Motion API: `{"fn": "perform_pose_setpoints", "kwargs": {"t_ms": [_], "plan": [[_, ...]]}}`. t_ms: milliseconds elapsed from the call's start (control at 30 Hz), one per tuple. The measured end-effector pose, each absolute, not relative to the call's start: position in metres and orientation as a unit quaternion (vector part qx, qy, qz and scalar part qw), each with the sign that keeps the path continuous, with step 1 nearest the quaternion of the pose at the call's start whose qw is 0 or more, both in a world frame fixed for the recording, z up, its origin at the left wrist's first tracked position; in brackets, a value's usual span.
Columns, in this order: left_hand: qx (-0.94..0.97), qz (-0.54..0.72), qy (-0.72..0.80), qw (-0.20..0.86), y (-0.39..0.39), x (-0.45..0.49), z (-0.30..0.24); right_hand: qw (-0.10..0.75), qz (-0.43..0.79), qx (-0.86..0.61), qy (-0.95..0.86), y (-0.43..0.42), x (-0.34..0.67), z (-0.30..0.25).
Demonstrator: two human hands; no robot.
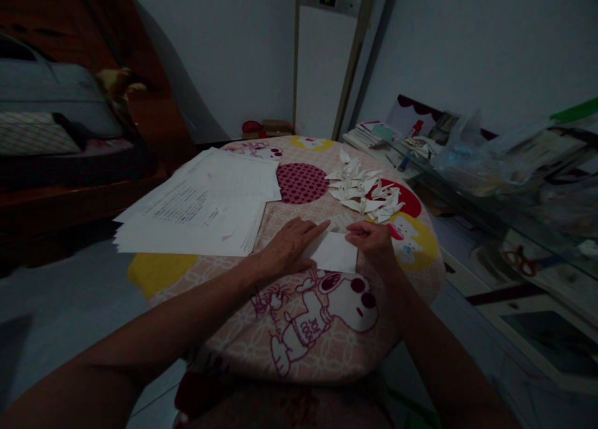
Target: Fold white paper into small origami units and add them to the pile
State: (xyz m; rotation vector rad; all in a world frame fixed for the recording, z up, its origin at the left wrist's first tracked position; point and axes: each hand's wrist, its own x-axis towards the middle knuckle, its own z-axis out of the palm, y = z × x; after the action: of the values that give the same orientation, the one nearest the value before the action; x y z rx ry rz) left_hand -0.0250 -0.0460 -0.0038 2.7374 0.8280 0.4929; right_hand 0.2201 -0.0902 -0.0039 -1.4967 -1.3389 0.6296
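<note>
A small white paper sheet [335,253] lies on a round cushion-like surface [299,329] covered in cartoon-print cloth. My left hand [292,245] rests flat on the paper's left side, fingers stretched out. At the paper's upper right edge my right hand [374,239] has its fingers curled in a pinch on that edge. A heap of folded white paper pieces [364,189] sits just beyond my right hand.
A stack of printed white sheets [200,208] covers the surface's left half. To the right stands a glass shelf [495,186] cluttered with bags, books and red scissors [521,261]. A dark sofa [70,142] fills the left background. A white panel [322,61] leans on the wall.
</note>
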Motion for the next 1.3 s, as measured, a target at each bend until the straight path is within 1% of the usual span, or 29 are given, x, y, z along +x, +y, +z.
{"fn": "perform_pose_setpoints", "kwargs": {"t_ms": [100,233,300,367,433,500,567,667,800,900,1000,1133,1200,1300], "plan": [[0.909,0.177,0.324,0.194,-0.037,-0.027,0.005,0.494,0.314,-0.596,-0.549,-0.084,0.221,0.004],[0.846,0.23,0.336,0.344,-0.011,-0.032,0.023,0.461,0.488,-0.538,-0.51,-0.072,0.221,0.016],[0.801,0.272,0.33,0.418,0.003,-0.033,0.032,0.449,0.534,-0.514,-0.499,-0.064,0.22,0.022],[0.74,0.301,0.33,0.502,0.013,-0.035,0.037,0.461,0.544,-0.5,-0.492,-0.056,0.219,0.024],[0.668,0.348,0.333,0.567,0.018,-0.037,0.039,0.497,0.537,-0.491,-0.472,-0.05,0.218,0.024],[0.6,0.393,0.325,0.616,0.018,-0.04,0.035,0.542,0.524,-0.486,-0.442,-0.045,0.217,0.022],[0.553,0.408,0.308,0.658,0.015,-0.041,0.03,0.581,0.509,-0.487,-0.408,-0.042,0.216,0.017],[0.528,0.421,0.307,0.671,0.009,-0.039,0.02,0.616,0.497,-0.492,-0.363,-0.04,0.211,0.006],[0.539,0.432,0.346,0.635,0.004,-0.032,0.01,0.624,0.453,-0.52,-0.368,-0.039,0.206,-0.006],[0.52,0.43,0.389,0.627,0.004,-0.027,0.005,0.603,0.379,-0.552,-0.433,-0.041,0.206,-0.009],[0.497,0.427,0.417,0.63,0.004,-0.027,0.006,0.582,0.276,-0.572,-0.508,-0.047,0.208,-0.005],[0.458,0.454,0.431,0.631,0.0,-0.027,0.014,0.551,0.179,-0.544,-0.607,-0.058,0.208,0.005],[0.442,0.453,0.441,0.636,-0.001,-0.027,0.017,0.536,0.183,-0.512,-0.646,-0.061,0.205,0.008],[0.431,0.429,0.462,0.646,-0.001,-0.028,0.018,0.518,0.236,-0.499,-0.653,-0.063,0.202,0.007]]}}
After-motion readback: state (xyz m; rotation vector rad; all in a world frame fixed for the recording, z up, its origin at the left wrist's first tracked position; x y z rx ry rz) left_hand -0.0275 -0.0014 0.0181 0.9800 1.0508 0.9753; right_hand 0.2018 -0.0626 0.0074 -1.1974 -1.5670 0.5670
